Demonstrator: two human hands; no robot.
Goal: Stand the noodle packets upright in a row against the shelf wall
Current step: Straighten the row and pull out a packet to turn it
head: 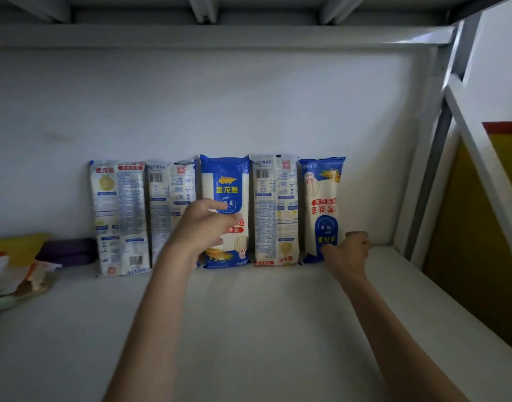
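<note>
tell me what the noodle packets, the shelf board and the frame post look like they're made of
noodle packets: seemingly thin plastic film, printed and slightly glossy; it crinkles at the sealed ends and catches light.
shelf board: smooth matt white, maybe painted metal or laminate; the look leaves it open.
frame post: likely painted steel; thin, straight, grey, with sharp folded edges.

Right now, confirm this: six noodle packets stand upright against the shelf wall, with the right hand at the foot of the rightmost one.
Not six: the head view shows five noodle packets standing upright against the shelf wall, with the right hand at the foot of the rightmost one.
</note>
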